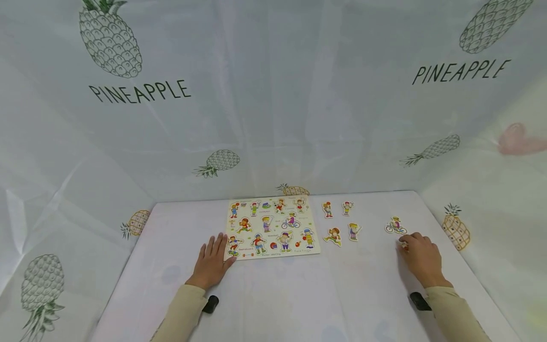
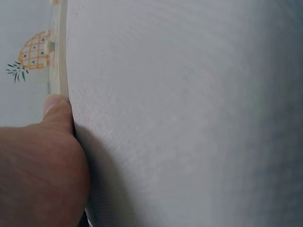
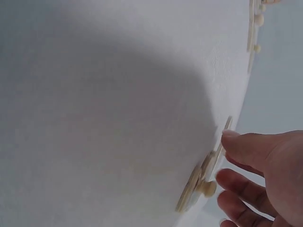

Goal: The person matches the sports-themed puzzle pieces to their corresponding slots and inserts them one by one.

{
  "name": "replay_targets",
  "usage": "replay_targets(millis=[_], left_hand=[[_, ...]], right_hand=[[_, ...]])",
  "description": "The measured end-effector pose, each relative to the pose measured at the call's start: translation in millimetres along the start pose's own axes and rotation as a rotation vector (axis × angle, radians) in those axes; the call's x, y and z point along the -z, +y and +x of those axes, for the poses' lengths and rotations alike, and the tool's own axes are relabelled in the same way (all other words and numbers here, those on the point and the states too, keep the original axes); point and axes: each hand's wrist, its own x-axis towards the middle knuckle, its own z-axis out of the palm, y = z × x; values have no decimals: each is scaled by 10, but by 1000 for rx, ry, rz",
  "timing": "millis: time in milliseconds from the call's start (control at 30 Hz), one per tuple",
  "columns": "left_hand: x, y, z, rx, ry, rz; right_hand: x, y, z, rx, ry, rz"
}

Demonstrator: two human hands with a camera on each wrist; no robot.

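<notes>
My left hand [image 1: 208,266] lies flat with fingers spread, its thumb on the front left corner of a wooden picture-puzzle board [image 1: 256,251] showing sports figures. In the left wrist view, the thumb [image 2: 57,111] rests at the board's edge. At the right side of the table, my right hand [image 1: 420,259] pinches a small puzzle piece [image 1: 404,245], mostly covered by the fingers. Just beyond the fingertips lies a cyclist puzzle piece [image 1: 395,226]. The right wrist view shows the thumb [image 3: 241,142] at a thin piece's edge, close to a wooden knob [image 3: 208,188]. The index finger is mostly hidden.
Right of the board lie several loose figure pieces, among them a runner [image 1: 333,236] and a figure with a stick [image 1: 353,231]. Pineapple-print sheeting [image 1: 273,118] walls the white-covered table [image 1: 278,294] at the back and sides.
</notes>
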Motion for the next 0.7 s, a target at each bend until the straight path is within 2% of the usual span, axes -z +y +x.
replay_targets(millis=[167,333,533,700], left_hand=[[-25,-14,8,-8,20,7],[-39,-21,17,-15,28,4],[-54,-22,20,-13,22,11],[-48,-16,13,-12,35,4]], right_hand=[[7,59,-3,-11,-32,-12],[30,78,1,-15,-22,-15],[69,110,-10,-84,-57,-35],[85,155,-10,-110,-81,-42]])
